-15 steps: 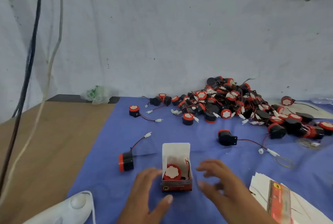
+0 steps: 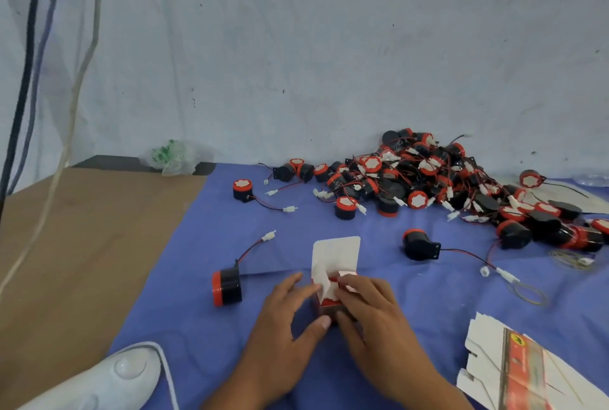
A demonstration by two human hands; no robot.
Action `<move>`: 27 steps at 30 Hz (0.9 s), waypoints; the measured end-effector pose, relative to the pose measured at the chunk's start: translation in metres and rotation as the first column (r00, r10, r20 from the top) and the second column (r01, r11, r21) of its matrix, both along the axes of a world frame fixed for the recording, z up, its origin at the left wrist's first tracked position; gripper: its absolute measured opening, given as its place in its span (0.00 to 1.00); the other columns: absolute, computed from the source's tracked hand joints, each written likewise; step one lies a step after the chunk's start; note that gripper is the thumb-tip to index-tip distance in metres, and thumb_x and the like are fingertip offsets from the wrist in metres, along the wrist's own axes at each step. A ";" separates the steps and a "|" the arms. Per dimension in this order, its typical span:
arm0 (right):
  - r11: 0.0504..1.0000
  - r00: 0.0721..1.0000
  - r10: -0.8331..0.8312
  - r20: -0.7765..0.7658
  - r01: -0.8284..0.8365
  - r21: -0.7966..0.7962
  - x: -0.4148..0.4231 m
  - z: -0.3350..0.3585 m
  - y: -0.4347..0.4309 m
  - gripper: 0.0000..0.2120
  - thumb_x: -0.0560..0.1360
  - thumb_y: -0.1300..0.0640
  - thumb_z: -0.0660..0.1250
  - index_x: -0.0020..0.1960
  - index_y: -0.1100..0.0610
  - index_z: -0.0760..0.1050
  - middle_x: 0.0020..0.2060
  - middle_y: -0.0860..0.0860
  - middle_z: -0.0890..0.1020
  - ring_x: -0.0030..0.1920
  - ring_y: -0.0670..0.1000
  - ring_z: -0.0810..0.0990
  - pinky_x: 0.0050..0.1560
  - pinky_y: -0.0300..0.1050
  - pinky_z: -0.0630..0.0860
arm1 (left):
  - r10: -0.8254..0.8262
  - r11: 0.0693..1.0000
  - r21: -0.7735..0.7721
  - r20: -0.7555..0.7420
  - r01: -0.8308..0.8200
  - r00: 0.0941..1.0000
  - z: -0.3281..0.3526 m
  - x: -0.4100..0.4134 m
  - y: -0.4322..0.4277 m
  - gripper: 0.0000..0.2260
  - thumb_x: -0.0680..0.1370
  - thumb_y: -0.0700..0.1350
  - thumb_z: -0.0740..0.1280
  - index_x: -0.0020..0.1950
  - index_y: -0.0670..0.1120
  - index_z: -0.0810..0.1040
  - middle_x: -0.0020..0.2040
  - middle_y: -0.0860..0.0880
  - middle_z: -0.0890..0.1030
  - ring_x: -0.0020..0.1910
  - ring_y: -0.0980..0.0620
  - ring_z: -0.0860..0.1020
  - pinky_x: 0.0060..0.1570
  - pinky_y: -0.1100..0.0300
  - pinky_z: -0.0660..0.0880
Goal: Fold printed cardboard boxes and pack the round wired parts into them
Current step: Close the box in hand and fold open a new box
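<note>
Both hands have closed onto the box (image 2: 329, 303): left hand (image 2: 290, 314) grips it steady, right hand (image 2: 372, 306) pinches a side flap (image 2: 324, 282) inward. Next, tuck the upright lid (image 2: 336, 251).

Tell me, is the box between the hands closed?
Not closed: on the box, the lid flap stands upright; left hand, right hand press side flaps.

My left hand (image 2: 286, 320) and right hand (image 2: 372, 307) grip the small red printed box (image 2: 328, 303) from either side on the blue cloth (image 2: 197, 327), thumbs against its near face. My fingertips (image 2: 351, 282) press its white side flaps inward over the opening. The tall white lid flap (image 2: 336, 253) stands upright behind them. One round wired part (image 2: 227, 286) lies on its side just left of the box, and another (image 2: 420, 245) lies farther back on the right. A heap of parts (image 2: 428, 175) sits by the wall, and flat box blanks (image 2: 494, 360) lie at the near right.
</note>
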State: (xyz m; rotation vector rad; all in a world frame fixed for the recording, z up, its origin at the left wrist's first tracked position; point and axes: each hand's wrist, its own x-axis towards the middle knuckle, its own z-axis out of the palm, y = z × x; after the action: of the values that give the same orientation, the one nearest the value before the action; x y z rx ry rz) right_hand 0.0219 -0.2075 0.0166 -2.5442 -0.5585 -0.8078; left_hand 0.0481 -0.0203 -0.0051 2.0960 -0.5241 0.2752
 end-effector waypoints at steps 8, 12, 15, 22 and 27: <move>0.992 0.996 -0.002 0.084 -0.008 0.125 0.006 -0.007 -0.005 0.12 0.73 0.67 0.69 0.54 0.60 0.84 0.55 0.48 0.84 0.56 0.49 0.76 0.60 0.35 0.71 | -0.049 0.997 -0.062 0.034 0.051 0.998 0.010 0.010 -0.014 0.16 0.74 0.53 0.68 0.62 0.60 0.76 0.60 0.62 0.76 0.61 0.62 0.74 0.61 0.65 0.71; 0.988 0.996 0.011 0.086 -0.024 0.156 0.005 -0.007 -0.007 0.09 0.75 0.63 0.69 0.53 0.58 0.85 0.55 0.46 0.83 0.55 0.47 0.76 0.58 0.37 0.74 | -0.095 0.995 -0.040 0.041 0.096 0.995 0.010 0.008 -0.007 0.15 0.76 0.50 0.68 0.63 0.57 0.78 0.62 0.59 0.76 0.63 0.60 0.74 0.63 0.63 0.71; 0.993 0.995 0.023 0.100 -0.034 0.110 0.003 -0.009 -0.003 0.09 0.78 0.60 0.68 0.55 0.56 0.84 0.62 0.49 0.79 0.61 0.50 0.75 0.63 0.37 0.71 | -0.105 0.993 -0.050 0.040 0.107 0.994 0.011 0.004 0.000 0.15 0.75 0.49 0.69 0.61 0.58 0.78 0.61 0.59 0.76 0.61 0.58 0.76 0.60 0.63 0.72; 0.994 0.997 -0.027 0.069 0.019 0.110 0.000 -0.008 0.003 0.10 0.77 0.60 0.68 0.56 0.58 0.84 0.59 0.50 0.83 0.57 0.52 0.83 0.56 0.41 0.78 | -0.055 0.998 -0.001 0.056 0.055 0.997 0.013 -0.002 0.004 0.13 0.72 0.57 0.68 0.56 0.62 0.78 0.58 0.62 0.74 0.57 0.60 0.76 0.55 0.71 0.71; 0.995 0.996 0.041 0.084 -0.049 0.091 -0.002 -0.007 -0.001 0.09 0.76 0.62 0.70 0.55 0.59 0.85 0.58 0.48 0.84 0.59 0.52 0.82 0.59 0.42 0.78 | -0.018 0.998 -0.052 0.056 0.021 0.998 0.016 -0.003 -0.001 0.12 0.72 0.56 0.72 0.53 0.55 0.83 0.56 0.65 0.76 0.56 0.62 0.77 0.54 0.73 0.71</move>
State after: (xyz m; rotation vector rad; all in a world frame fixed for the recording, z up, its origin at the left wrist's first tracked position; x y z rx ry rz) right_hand 0.0199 -0.2081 0.0098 -2.4147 -0.5877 -0.9035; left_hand 0.0449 -0.0217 0.0108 2.0359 -0.5641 0.3333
